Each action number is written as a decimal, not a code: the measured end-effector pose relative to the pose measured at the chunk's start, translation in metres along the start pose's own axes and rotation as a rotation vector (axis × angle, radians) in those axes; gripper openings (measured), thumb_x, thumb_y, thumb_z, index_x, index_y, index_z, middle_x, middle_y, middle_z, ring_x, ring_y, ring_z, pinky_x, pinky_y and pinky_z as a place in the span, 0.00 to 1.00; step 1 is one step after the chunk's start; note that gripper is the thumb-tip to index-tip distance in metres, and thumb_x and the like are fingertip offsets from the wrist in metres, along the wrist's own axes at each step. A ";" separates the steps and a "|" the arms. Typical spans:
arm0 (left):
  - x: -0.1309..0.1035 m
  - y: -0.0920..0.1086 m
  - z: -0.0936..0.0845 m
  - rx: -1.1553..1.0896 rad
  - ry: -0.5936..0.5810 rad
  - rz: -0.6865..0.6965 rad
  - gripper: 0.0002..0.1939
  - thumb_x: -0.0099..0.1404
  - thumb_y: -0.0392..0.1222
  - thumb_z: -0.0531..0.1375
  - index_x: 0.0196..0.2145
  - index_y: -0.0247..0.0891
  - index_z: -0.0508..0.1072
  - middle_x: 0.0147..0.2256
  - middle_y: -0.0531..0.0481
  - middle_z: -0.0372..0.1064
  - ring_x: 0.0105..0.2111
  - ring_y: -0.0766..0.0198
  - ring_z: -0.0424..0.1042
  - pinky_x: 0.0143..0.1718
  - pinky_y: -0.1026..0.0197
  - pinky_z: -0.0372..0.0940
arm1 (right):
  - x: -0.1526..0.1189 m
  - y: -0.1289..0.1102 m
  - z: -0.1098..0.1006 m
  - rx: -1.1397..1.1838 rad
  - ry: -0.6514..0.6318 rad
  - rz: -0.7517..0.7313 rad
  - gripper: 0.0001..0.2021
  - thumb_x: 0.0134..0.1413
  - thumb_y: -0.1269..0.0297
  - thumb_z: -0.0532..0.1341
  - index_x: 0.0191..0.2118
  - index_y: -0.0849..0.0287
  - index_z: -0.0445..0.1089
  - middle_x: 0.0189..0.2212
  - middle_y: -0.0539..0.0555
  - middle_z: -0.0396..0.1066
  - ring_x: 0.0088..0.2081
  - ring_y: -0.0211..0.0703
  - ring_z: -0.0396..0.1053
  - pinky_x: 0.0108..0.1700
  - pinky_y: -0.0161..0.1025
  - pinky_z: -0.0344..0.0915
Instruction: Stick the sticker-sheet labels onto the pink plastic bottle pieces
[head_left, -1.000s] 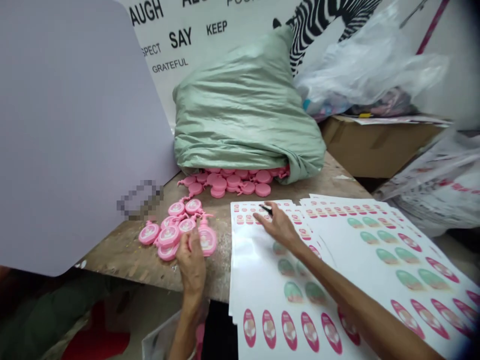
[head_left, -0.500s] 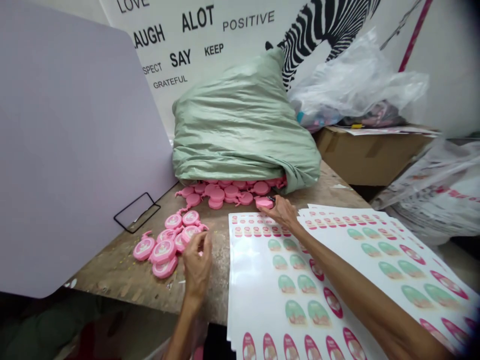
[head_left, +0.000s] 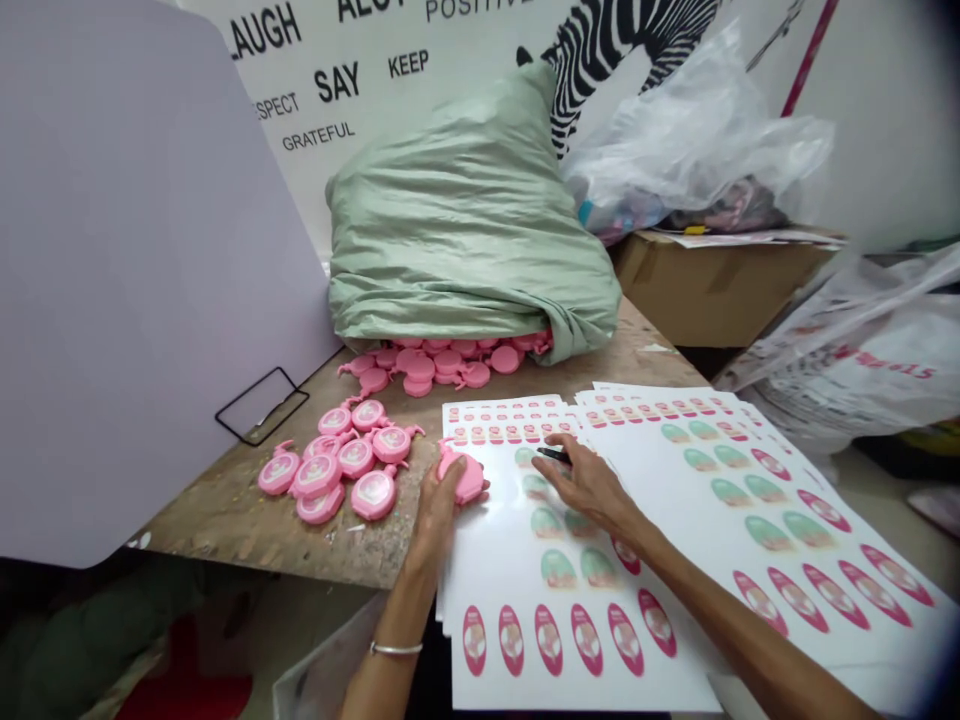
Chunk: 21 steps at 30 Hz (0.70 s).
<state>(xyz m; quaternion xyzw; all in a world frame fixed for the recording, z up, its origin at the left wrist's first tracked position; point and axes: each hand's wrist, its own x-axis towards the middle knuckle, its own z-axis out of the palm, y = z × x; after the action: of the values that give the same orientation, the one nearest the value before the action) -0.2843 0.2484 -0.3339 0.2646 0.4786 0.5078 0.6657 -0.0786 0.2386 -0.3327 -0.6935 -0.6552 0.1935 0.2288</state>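
Observation:
A pink round case is held in my left hand (head_left: 444, 492), at the left edge of a printed sticker sheet (head_left: 502, 570). My right hand (head_left: 589, 485) is over the same sheet, its fingers closed on a small dark tool (head_left: 553, 455), too small to name. To the left lie several pink cases with round labels on top (head_left: 316, 475). Plain pink cases (head_left: 448, 362) spill from under a green cloth sack (head_left: 465, 230) at the back of the table.
A second stack of sticker sheets (head_left: 750, 480) lies on the right. A pale panel (head_left: 150, 250) stands at the left, near a black wire frame (head_left: 262, 405). Behind are a cardboard box (head_left: 720, 290) and plastic bags (head_left: 697, 150). The table's front edge shows lower left.
My left hand has moved right from the labelled cases and now has a pink case. My right hand has come back from the plain cases to the sheet, without the case it held.

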 end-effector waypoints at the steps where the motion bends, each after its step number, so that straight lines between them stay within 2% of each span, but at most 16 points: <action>1: -0.003 0.001 -0.005 0.008 -0.005 -0.013 0.23 0.52 0.48 0.67 0.41 0.34 0.67 0.33 0.44 0.73 0.27 0.61 0.75 0.28 0.60 0.72 | 0.000 0.004 -0.002 -0.039 -0.019 -0.005 0.22 0.56 0.48 0.54 0.50 0.58 0.65 0.44 0.59 0.74 0.46 0.53 0.70 0.48 0.50 0.62; 5: -0.017 0.007 -0.016 0.038 -0.020 -0.015 0.22 0.54 0.49 0.66 0.42 0.33 0.69 0.36 0.42 0.74 0.28 0.61 0.75 0.28 0.61 0.72 | -0.006 0.006 -0.008 -0.083 -0.074 -0.025 0.21 0.56 0.48 0.54 0.49 0.56 0.67 0.46 0.58 0.73 0.47 0.53 0.70 0.47 0.48 0.63; 8: -0.029 0.013 -0.023 0.046 0.002 -0.015 0.23 0.55 0.47 0.66 0.45 0.33 0.69 0.36 0.43 0.74 0.28 0.62 0.75 0.27 0.63 0.72 | -0.020 0.013 -0.021 -0.157 -0.047 0.126 0.25 0.56 0.45 0.52 0.51 0.57 0.66 0.42 0.59 0.74 0.42 0.54 0.72 0.42 0.47 0.65; 11: -0.042 0.015 -0.031 0.065 -0.006 -0.080 0.21 0.54 0.46 0.67 0.42 0.32 0.70 0.37 0.41 0.75 0.29 0.62 0.75 0.28 0.63 0.72 | -0.050 0.027 -0.037 -0.279 -0.022 0.307 0.30 0.54 0.40 0.51 0.53 0.58 0.65 0.42 0.62 0.74 0.43 0.59 0.71 0.40 0.49 0.65; 13: -0.049 0.011 -0.034 0.085 -0.023 -0.135 0.21 0.54 0.46 0.67 0.42 0.31 0.71 0.38 0.39 0.75 0.30 0.61 0.75 0.30 0.61 0.73 | -0.075 0.035 -0.043 -0.313 -0.059 0.396 0.33 0.52 0.38 0.52 0.55 0.59 0.63 0.45 0.64 0.73 0.44 0.61 0.70 0.39 0.52 0.64; 16: -0.056 -0.001 -0.032 0.137 -0.043 -0.153 0.23 0.54 0.47 0.67 0.43 0.30 0.71 0.39 0.39 0.75 0.32 0.60 0.76 0.35 0.59 0.74 | -0.103 0.036 -0.041 -0.304 -0.073 0.433 0.34 0.52 0.40 0.53 0.57 0.59 0.61 0.48 0.65 0.71 0.46 0.63 0.69 0.40 0.52 0.64; 21: -0.055 -0.016 -0.026 0.210 0.003 -0.078 0.26 0.51 0.50 0.69 0.43 0.32 0.72 0.38 0.42 0.75 0.34 0.59 0.76 0.38 0.59 0.73 | -0.109 0.026 -0.036 -0.218 0.032 0.501 0.27 0.52 0.46 0.56 0.52 0.58 0.64 0.45 0.61 0.72 0.44 0.58 0.70 0.41 0.49 0.63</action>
<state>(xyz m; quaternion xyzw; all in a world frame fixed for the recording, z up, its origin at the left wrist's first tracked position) -0.3027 0.1879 -0.3373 0.3134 0.5399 0.4290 0.6529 -0.0439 0.1263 -0.3218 -0.8574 -0.4767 0.1611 0.1081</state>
